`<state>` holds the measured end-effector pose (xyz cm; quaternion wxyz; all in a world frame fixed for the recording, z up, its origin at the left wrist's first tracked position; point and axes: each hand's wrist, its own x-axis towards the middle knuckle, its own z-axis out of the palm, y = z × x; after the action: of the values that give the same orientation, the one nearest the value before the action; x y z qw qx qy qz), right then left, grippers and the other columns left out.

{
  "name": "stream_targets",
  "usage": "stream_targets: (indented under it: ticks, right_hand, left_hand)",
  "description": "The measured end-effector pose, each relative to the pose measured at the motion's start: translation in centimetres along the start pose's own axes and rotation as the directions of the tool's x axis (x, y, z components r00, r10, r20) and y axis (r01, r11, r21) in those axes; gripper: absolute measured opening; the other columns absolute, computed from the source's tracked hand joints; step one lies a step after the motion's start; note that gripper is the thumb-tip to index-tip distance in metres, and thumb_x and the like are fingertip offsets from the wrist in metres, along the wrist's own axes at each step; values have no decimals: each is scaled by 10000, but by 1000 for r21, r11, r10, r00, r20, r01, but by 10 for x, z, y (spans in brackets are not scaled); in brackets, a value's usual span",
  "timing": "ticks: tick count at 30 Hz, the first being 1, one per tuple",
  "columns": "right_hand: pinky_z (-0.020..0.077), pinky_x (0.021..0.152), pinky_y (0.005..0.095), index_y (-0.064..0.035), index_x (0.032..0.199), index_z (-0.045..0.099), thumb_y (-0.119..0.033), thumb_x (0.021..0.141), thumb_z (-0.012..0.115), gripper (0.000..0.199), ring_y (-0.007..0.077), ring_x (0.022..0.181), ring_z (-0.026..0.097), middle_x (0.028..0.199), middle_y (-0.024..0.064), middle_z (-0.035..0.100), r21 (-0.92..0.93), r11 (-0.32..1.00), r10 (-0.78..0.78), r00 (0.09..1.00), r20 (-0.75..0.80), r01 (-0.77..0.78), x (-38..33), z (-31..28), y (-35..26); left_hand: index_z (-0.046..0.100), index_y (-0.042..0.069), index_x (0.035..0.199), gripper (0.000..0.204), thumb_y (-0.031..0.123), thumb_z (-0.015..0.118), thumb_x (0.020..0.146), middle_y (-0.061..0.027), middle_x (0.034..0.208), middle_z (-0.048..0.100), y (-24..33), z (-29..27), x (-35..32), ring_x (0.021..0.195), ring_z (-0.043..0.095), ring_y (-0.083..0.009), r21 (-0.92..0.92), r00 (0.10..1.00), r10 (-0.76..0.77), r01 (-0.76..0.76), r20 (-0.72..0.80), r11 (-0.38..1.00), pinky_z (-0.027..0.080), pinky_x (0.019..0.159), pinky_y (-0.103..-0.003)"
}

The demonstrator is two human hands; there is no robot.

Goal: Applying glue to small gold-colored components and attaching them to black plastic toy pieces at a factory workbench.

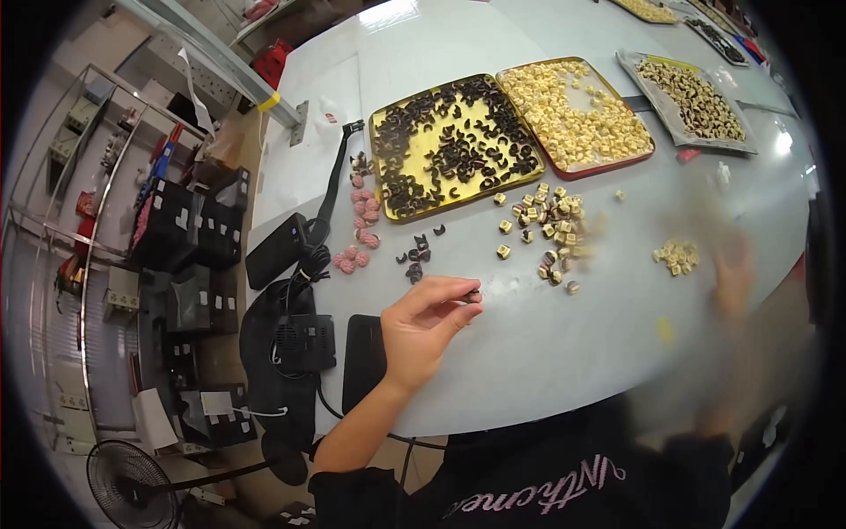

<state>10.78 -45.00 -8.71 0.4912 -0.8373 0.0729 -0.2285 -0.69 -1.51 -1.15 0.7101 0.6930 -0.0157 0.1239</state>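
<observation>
Pinches a dark piece (473, 296) in left hand (419, 330), likely for control, near cream pieces (565, 231) perhaps loose for reach; cannot tell grip of blurred right hand (733, 275).

White table (529, 361) carries yellow tray (421, 145) and red-rimmed tray (608, 166) (both far), pink balls (360, 195) left, cream pile (676, 257) right.

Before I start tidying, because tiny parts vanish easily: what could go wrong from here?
The tiny dark piece pinched in the left hand could slip. The small pile of pale-yellow pieces might get scattered by the blurred right hand beside it. The round, textured pink balls lie loose on the glossy white table and may roll.
</observation>
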Motion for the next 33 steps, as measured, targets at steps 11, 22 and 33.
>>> stream_targets:
  ticks: [11,22,33]
  right_hand:
    - [446,846,276,59,1191,431,-164,865,578,421,195,978,561,1054,118,547,224,975,1,1000,-30,6,15,14,-36]
    - [481,784,268,-32,1021,482,-308,836,596,351,181,944,588,1106,169,572,707,429,-415,573,707,-561,-42,92,-189]
    - [352,304,207,-22,970,412,-456,833,555,477,150,386,513,832,247,612,479,615,-168,490,856,-626,-72,136,-194]
  left_hand:
    - [607,-14,983,246,-55,657,745,-106,941,591,-2,-5,4,806,582,-142,-131,999,-54,54,3,990,488,674,-224]
    - [615,-16,898,277,-108,702,652,-122,889,618,-11,-8,-4,795,586,-170,-67,989,11,-1,146,998,484,685,-268]
    - [622,-2,805,313,-30,802,551,-117,795,637,-6,-1,-1,737,600,-195,49,976,54,-65,209,997,462,636,-267]
